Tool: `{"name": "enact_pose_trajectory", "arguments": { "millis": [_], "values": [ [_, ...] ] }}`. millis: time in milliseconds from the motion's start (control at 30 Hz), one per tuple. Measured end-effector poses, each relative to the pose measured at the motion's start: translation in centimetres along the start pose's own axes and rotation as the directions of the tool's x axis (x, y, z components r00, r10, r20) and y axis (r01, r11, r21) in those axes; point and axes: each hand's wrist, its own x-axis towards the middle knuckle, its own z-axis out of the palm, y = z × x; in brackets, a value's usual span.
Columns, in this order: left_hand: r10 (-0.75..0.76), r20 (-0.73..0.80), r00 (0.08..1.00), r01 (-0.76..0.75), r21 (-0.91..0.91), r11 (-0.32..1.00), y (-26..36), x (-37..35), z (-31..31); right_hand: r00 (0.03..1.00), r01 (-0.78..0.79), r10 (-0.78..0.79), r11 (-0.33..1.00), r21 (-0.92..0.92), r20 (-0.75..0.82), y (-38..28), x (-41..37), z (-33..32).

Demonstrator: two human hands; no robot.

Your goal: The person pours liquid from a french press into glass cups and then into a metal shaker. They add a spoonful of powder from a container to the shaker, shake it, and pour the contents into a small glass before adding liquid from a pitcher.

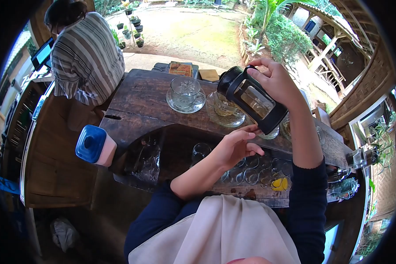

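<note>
My right hand (pixel 272 82) grips the handle of a black-framed French press (pixel 256 104). The press is tilted, its lid end to the upper left above a glass cup (pixel 226 108) on a glass saucer. My left hand (pixel 238 148) is below, fingers spread, with the index fingertip right at the base of the press. Left of the tilted press stands another clear glass cup (pixel 185 91) on its own saucer (pixel 180 108). More glassware shows partly behind the press and my right forearm.
The dark wooden counter (pixel 138 94) has a lower shelf holding several glasses (pixel 251 175). A blue-lidded container (pixel 92 144) stands at its left end. Small boxes (pixel 181 69) sit along the far edge. A person in a striped shirt (pixel 88 57) is at the upper left.
</note>
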Motion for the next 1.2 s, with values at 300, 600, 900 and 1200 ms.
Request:
{"name": "enact_pose_trajectory", "arguments": {
  "millis": [300,600,900,1200],
  "values": [
    [0.031,-0.006,1.000,-0.031,-0.081,0.996,-0.1,0.1,-0.3,1.000,0.006,-0.005,0.999,-0.052,0.016,-0.4,0.2,-0.4],
    [0.031,0.017,0.999,-0.031,-0.051,0.998,0.1,-0.1,0.2,1.000,0.010,-0.008,0.998,-0.059,0.024,-0.6,0.2,-0.8],
    [0.024,0.024,0.999,-0.023,-0.046,0.999,0.1,-0.1,0.1,1.000,0.006,-0.005,0.999,-0.042,0.028,-0.6,0.0,-0.9],
    [-0.004,-0.016,1.000,0.007,0.184,0.983,0.2,0.5,-0.7,0.997,-0.039,0.042,0.998,0.050,-0.063,-0.7,-1.6,-0.8]
  ]
}}
